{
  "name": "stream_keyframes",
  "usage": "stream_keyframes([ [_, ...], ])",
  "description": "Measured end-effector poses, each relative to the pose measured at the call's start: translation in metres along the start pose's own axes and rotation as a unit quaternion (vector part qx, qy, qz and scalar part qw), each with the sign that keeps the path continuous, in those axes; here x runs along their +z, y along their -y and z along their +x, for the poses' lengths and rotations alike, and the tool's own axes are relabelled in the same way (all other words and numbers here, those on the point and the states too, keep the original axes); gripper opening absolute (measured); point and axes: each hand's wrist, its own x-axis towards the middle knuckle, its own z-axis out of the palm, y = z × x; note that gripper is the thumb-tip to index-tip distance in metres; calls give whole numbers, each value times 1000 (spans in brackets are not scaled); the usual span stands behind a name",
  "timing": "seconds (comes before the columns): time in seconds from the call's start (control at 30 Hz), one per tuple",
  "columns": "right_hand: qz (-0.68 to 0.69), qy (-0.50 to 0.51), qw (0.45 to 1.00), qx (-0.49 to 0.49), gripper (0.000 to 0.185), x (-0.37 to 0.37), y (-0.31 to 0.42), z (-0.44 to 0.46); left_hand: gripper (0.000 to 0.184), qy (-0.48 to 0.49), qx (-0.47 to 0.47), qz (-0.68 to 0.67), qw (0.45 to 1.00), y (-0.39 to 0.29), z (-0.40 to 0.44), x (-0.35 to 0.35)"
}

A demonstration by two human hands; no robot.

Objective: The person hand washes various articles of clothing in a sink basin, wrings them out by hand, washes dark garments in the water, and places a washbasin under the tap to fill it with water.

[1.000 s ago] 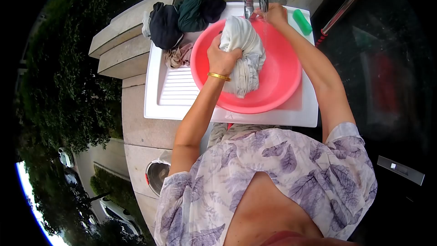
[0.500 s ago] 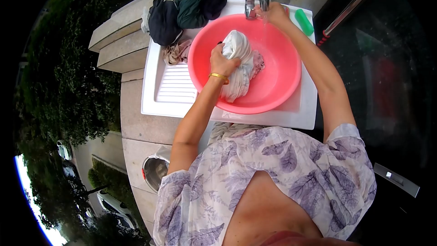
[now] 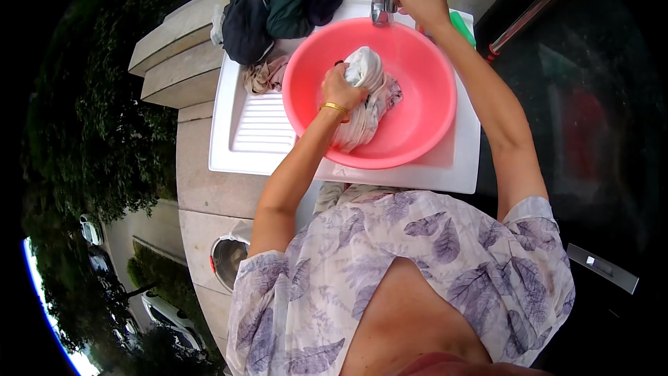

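Note:
A bundled white cloth garment [image 3: 364, 68] lies in the pink basin [image 3: 299, 115], with a patterned pinkish part at its right side. My left hand [image 3: 342, 90] is closed around the garment, a gold bangle on the wrist. Above the basin's far rim stands a chrome faucet [image 3: 380, 3]. My right hand [image 3: 422, 1] is at the faucet's upper part, fingertips pinched against the spout. Whether water runs from it now is hard to make out.
The basin rests on a white sink with a ridged washboard [image 3: 264, 125]. Dark clothes [image 3: 247, 31] and a beige cloth [image 3: 266, 75] are piled at the back left. A green object [image 3: 462, 28] lies at the right corner. A metal bucket [image 3: 228, 261] stands at lower left.
My right hand has risen from beside the faucet's base to its spout, and the spout has turned. My left hand keeps its hold, and the garment has sagged slightly.

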Motion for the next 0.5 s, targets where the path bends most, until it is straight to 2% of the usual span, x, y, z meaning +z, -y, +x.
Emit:
stream_keyframes([
  [0.2,14,22,999,-21,27,-7,1,5,71,20,33,9,999,-17,1,18],
  [0.3,115,37,992,-29,27,-20,-23,14,73,16,27,38,999,-28,-5,12],
  [0.33,200,51,978,25,27,-23,-28,14,74,12,20,50,998,-32,-6,9],
  [0.4,28,19,999,-26,28,-14,-84,32,75,22,9,73,997,-40,-10,0],
  [0.43,-57,4,997,-50,29,-9,-85,32,75,28,0,86,996,-42,-13,-3],
  [0.47,-139,22,990,-26,35,-8,-89,26,74,43,-3,92,995,-44,-15,-5],
  [0.5,-175,33,983,-45,35,-5,-91,29,73,57,-5,99,993,-48,-14,-4],
])
